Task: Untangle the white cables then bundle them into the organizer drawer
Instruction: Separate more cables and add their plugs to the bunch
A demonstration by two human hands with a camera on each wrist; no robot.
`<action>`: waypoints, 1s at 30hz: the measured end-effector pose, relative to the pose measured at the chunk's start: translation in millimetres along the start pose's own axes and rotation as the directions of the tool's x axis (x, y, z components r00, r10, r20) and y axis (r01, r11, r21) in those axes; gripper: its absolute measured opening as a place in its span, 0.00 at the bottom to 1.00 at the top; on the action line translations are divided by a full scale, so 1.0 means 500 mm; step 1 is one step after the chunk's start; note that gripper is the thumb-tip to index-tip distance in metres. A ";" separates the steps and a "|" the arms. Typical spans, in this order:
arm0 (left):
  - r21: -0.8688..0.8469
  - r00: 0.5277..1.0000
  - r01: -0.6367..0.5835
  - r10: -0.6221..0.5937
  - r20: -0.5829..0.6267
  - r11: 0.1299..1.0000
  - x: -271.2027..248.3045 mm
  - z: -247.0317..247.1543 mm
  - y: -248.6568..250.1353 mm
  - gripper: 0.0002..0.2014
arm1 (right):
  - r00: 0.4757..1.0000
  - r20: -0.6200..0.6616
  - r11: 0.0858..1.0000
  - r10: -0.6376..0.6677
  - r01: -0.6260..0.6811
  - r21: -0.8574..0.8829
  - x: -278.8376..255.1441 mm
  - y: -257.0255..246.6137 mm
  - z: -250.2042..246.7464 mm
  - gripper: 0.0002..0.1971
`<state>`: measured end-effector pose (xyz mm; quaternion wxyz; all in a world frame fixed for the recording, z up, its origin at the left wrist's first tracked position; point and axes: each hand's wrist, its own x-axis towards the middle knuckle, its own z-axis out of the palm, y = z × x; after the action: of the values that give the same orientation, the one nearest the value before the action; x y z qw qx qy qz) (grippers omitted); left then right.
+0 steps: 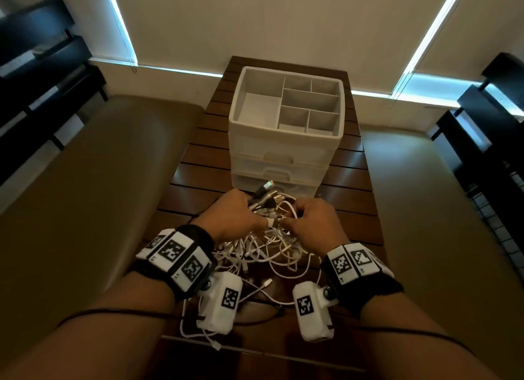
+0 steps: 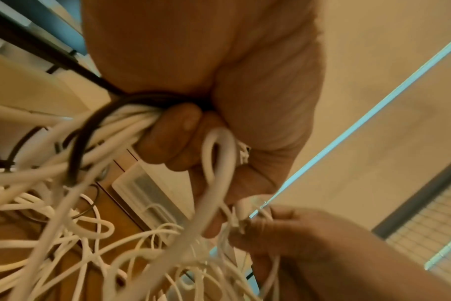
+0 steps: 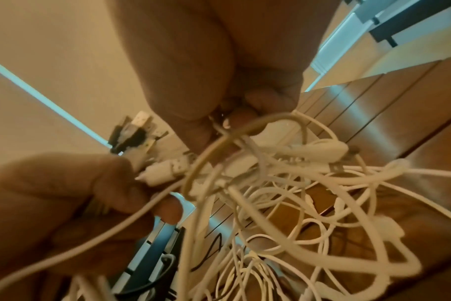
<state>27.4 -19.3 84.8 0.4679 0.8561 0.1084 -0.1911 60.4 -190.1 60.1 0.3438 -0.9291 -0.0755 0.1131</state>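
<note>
On the slatted table point(image 1: 198, 164), left hand point(image 1: 231, 213) and right hand point(image 1: 310, 219) grip tangled white cables point(image 1: 263, 246), plugs pointing up.

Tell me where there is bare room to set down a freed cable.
Free: the organizer's top tray, the large left compartment roomiest, and bare table slats left and right of it. Crowded: the white cables tangle between left hand and right hand.

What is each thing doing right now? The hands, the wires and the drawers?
Left hand: grips a bunch of cables.
Right hand: pinches a cable.
Cables: still tangled on the table.
Organizer: top tray empty, drawers closed.
</note>
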 end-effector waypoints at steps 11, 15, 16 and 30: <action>-0.229 0.990 -0.128 0.110 -0.091 0.965 -0.003 0.038 -0.012 0.08 | 0.994 0.021 0.988 0.104 -0.106 0.112 0.010 0.020 -0.008 0.08; -0.371 0.971 -0.218 0.161 -0.179 0.903 -0.008 0.037 -0.019 0.01 | 0.979 0.059 0.976 0.194 -0.199 0.089 0.004 0.059 -0.001 0.13; -0.407 0.966 -0.228 0.155 -0.205 0.885 -0.007 0.041 -0.026 0.03 | 0.973 0.077 0.966 0.217 -0.226 0.125 0.004 0.063 -0.003 0.14; -0.665 0.996 -0.085 0.046 -0.075 0.742 -0.016 0.019 -0.038 0.16 | 0.903 -0.426 0.940 0.056 0.096 0.326 -0.082 0.086 0.016 0.22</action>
<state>10.8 -17.2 68.9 0.7464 0.6402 0.1521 -0.1000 21.6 -226.2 32.7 0.5080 -0.8569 0.0131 -0.0865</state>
